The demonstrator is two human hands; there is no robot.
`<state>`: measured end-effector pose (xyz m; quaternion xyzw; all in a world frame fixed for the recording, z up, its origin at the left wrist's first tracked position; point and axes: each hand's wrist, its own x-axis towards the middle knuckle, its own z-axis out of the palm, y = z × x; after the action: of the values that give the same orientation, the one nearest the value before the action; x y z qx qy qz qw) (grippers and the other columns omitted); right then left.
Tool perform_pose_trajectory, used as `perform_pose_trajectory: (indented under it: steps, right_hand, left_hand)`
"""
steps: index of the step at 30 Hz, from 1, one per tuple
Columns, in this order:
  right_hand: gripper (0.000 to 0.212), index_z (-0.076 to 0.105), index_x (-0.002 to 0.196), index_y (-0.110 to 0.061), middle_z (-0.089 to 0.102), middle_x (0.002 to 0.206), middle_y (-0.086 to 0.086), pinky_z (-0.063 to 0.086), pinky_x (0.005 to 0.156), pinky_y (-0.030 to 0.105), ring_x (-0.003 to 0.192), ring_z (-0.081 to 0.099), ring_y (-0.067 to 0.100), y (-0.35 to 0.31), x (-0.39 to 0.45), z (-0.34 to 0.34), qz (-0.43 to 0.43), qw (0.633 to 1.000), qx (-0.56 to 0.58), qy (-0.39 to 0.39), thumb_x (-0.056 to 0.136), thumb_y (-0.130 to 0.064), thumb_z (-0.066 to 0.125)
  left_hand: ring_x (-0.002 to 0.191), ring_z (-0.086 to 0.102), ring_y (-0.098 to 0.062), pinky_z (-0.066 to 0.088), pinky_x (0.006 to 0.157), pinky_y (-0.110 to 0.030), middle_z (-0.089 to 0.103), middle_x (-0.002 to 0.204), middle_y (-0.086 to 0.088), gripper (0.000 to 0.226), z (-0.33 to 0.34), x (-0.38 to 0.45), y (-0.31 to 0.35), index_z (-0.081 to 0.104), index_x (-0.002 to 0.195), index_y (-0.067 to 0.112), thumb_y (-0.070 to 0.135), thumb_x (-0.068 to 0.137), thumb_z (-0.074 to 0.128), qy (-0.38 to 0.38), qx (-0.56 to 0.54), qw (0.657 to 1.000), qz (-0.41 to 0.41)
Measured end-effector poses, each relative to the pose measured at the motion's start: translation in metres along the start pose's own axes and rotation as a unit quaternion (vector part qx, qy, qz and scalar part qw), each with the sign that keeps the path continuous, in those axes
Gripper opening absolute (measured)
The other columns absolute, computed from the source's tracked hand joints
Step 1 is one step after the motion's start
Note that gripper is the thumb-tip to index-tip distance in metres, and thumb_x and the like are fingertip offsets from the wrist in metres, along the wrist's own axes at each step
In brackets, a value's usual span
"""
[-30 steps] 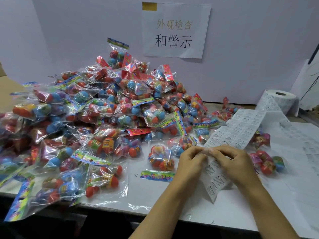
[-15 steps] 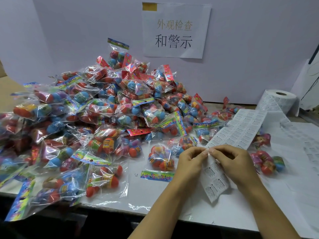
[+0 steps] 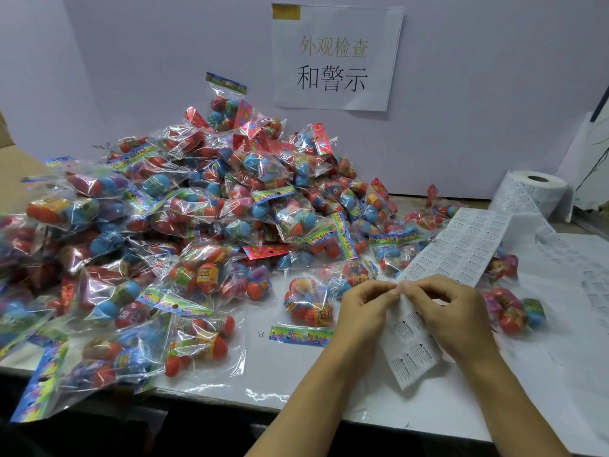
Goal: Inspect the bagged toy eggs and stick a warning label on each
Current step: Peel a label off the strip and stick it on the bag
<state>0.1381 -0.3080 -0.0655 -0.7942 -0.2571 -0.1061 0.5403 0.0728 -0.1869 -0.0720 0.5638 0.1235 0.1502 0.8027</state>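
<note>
A large pile of clear bags of coloured toy eggs (image 3: 204, 225) covers the left and middle of the white table (image 3: 296, 380). One bag (image 3: 311, 303) lies alone just left of my hands. A strip of white warning labels (image 3: 461, 249) runs from a roll (image 3: 534, 192) at the back right down to my hands, and its free end (image 3: 408, 347) hangs below them. My left hand (image 3: 364, 305) and my right hand (image 3: 451, 308) both pinch the strip at its fold, fingertips together.
A paper sign (image 3: 336, 57) with Chinese characters is taped to the grey wall behind the pile. Two more egg bags (image 3: 514, 311) lie right of my hands. Used backing paper (image 3: 590, 285) spreads over the table's right side. The table's front edge runs just under my forearms.
The free end of the label strip has shifted slightly under my hands, and my fingertips have drawn closer together on the fold. The bags have not moved.
</note>
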Motion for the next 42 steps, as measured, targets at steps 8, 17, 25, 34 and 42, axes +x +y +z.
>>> perform_pose_trajectory:
  steps: [8, 17, 25, 34, 42]
  right_hand:
    - [0.013, 0.078, 0.074, -0.017, 0.074, 0.072, -0.008, 0.054, 0.069, 0.033, 0.070, 0.068, 0.008, 0.005, 0.004, 0.000, 0.024, 0.999, -0.001, 0.049, 0.087, -0.015, 0.077]
    - [0.012, 0.071, 0.080, -0.021, 0.070, 0.078, -0.007, 0.053, 0.068, 0.031, 0.075, 0.068, 0.020, 0.006, 0.006, -0.005, 0.010, 0.985, 0.030, 0.169, 0.092, -0.019, 0.072]
    - [0.010, 0.073, 0.080, -0.021, 0.070, 0.081, -0.009, 0.052, 0.060, 0.026, 0.076, 0.067, 0.010, -0.002, -0.001, 0.003, -0.091, 0.990, -0.006, 0.106, 0.088, -0.014, 0.076]
    - [0.024, 0.073, 0.094, -0.025, 0.067, 0.096, -0.012, 0.051, 0.058, 0.028, 0.092, 0.065, 0.011, -0.005, -0.005, 0.006, -0.130, 0.991, -0.013, 0.012, 0.076, -0.016, 0.086]
    - [0.006, 0.077, 0.084, -0.021, 0.066, 0.106, -0.003, 0.052, 0.062, 0.015, 0.100, 0.063, 0.001, -0.004, -0.001, 0.004, -0.002, 0.997, 0.081, -0.004, 0.085, -0.015, 0.078]
  left_hand:
    - [0.076, 0.064, -0.007, 0.053, 0.074, -0.023, 0.071, 0.078, 0.006, 0.020, -0.001, 0.001, -0.001, 0.074, 0.082, 0.020, 0.009, 0.097, 0.066, 0.012, 0.045, 0.999, 0.008]
    - [0.088, 0.059, 0.006, 0.050, 0.069, -0.010, 0.056, 0.112, 0.009, 0.035, -0.002, -0.005, -0.004, 0.064, 0.123, 0.034, 0.012, 0.096, 0.065, 0.033, 0.160, 0.982, 0.092]
    - [0.105, 0.052, 0.021, 0.042, 0.082, -0.004, 0.053, 0.128, 0.015, 0.027, 0.000, -0.004, 0.000, 0.080, 0.103, 0.014, 0.037, 0.098, 0.066, 0.032, 0.140, 0.986, 0.086]
    - [0.108, 0.067, -0.012, 0.051, 0.084, -0.023, 0.069, 0.122, -0.005, 0.018, -0.001, -0.006, 0.012, 0.079, 0.089, 0.028, 0.024, 0.099, 0.065, 0.066, -0.019, 0.997, 0.035]
    - [0.093, 0.067, -0.012, 0.056, 0.083, -0.030, 0.071, 0.086, 0.007, 0.022, -0.005, -0.001, 0.009, 0.080, 0.077, 0.023, 0.027, 0.095, 0.069, 0.086, -0.048, 0.995, 0.008]
